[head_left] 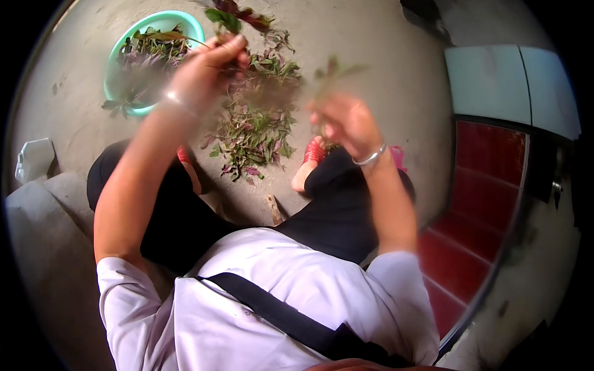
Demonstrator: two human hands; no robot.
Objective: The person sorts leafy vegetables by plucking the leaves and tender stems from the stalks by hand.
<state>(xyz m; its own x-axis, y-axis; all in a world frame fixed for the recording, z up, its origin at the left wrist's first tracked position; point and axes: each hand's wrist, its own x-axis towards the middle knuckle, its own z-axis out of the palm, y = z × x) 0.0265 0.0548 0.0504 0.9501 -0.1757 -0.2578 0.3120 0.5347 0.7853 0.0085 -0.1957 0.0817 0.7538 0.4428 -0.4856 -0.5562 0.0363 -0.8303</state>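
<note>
My left hand (207, 68) is closed around leafy stems (224, 21), whose green and dark purple leaves stick out above the fingers. It is raised between a mint-green basin (110, 77) and a heap of loose leaves on the floor. Smeared by motion, my right hand (348, 120) pinches a small leafy sprig (334, 71) that points upward. The heap of green and purple leaves (257, 133) lies on the floor between my feet. More leafy stems (151, 52) fill the basin, partly hidden by my left wrist.
My feet in red sandals (314, 151) flank the heap. A white plastic container (35, 161) stands at the far left. Dark red tiles (486, 198) and pale panels (489, 80) line the right side. Something pink (397, 157) shows beside my right knee.
</note>
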